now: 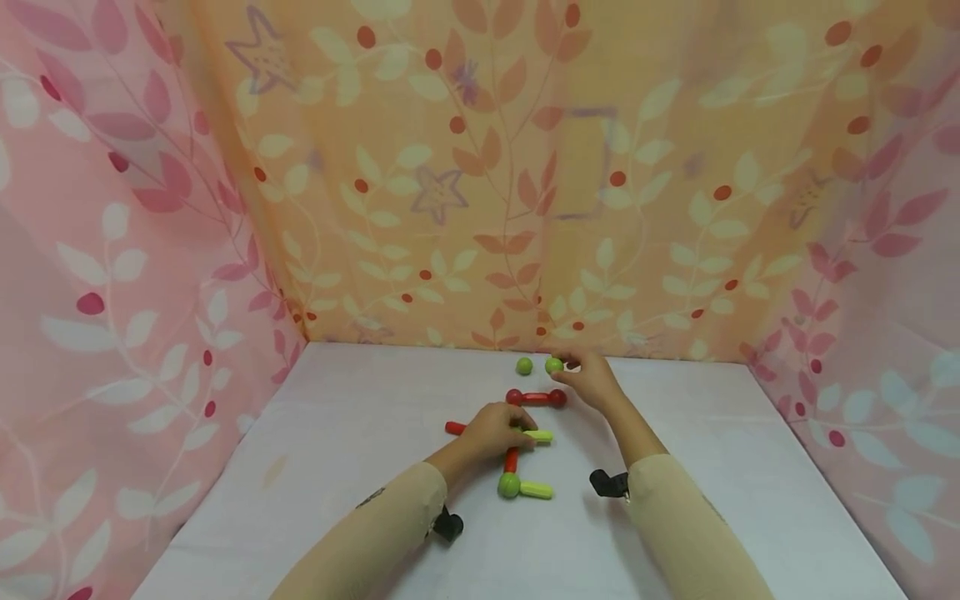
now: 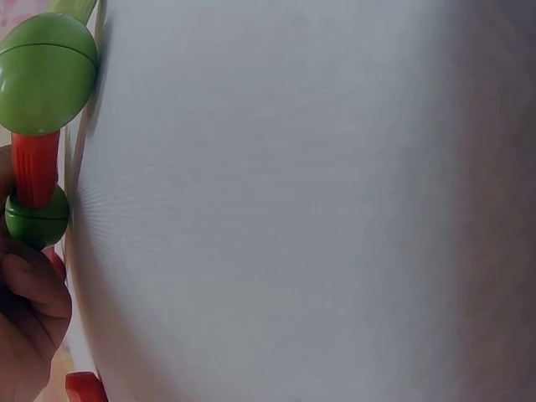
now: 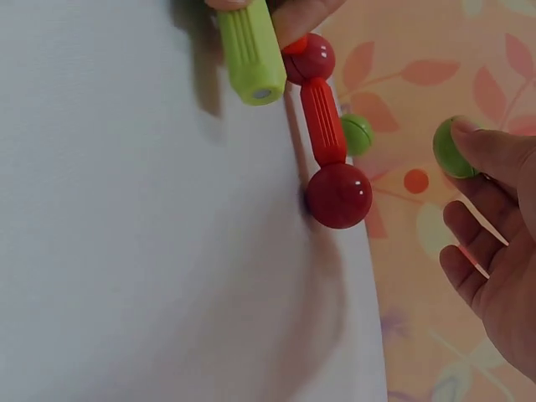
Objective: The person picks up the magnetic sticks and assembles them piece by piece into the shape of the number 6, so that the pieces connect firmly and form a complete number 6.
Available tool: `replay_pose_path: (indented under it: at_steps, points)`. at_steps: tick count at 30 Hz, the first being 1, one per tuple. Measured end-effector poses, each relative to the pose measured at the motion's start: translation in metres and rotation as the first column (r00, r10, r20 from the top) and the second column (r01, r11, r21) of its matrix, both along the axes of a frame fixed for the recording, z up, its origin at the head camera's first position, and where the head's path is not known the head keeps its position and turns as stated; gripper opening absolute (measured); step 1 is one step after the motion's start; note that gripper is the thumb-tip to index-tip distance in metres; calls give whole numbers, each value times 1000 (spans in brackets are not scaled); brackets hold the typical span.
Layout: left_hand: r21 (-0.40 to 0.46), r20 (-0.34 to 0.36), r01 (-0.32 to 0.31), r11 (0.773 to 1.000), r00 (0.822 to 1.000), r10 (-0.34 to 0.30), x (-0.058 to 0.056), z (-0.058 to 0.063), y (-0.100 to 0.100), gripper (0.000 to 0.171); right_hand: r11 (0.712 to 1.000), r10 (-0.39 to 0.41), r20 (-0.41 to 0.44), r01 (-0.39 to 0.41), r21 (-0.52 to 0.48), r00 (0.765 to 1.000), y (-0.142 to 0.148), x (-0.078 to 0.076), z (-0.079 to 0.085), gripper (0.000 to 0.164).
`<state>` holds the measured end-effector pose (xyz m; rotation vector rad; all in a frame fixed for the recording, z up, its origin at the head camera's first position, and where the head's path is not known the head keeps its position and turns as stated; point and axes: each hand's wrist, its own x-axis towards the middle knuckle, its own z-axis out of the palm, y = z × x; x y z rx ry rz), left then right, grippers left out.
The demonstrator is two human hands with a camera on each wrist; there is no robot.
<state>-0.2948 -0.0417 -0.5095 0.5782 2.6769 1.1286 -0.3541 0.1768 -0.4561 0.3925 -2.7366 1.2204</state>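
Observation:
Magnetic-toy-like rods and balls form a joined figure on the white table. At its top, a red rod (image 1: pixel 536 399) links two red balls (image 1: pixel 513 397). My left hand (image 1: pixel 491 429) covers the figure's middle; its thumb and fingers grip a light green rod (image 3: pixel 251 59) there, and a green ball (image 2: pixel 37 219) is partly hidden. A red rod (image 1: pixel 454 427) sticks out left of that hand. Below, a red rod (image 1: pixel 511 460) runs to a larger-looking green ball (image 1: pixel 509 485) with a light green rod (image 1: pixel 537 490). My right hand (image 1: pixel 588 379) pinches a loose green ball (image 3: pixel 450 151).
Another green ball (image 1: pixel 524 366) lies near the table's back edge, left of the right hand. A flowered orange curtain (image 1: pixel 480 208) rises behind the table (image 1: pixel 337 417), and pink curtains (image 1: pixel 135 250) flank it. Dark wrist cameras (image 1: pixel 448 525) hang below the sleeves.

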Motion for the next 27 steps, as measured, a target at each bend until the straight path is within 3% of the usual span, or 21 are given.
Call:
replay_pose_path:
  at_steps: [13,23,27]
  points:
    - [-6,27,13,1000,1000,-13,5,-1,-1,17,998,0,51,-3,63,999,6,47,-18,36]
    - [24,10,32,999,999,-33,1,-5,1,17,994,-55,120,43,102,991,17,70,-28,37]
    - [13,-8,38,999,999,-38,0,-2,-2,17,997,-47,144,36,75,988,17,77,-34,40]
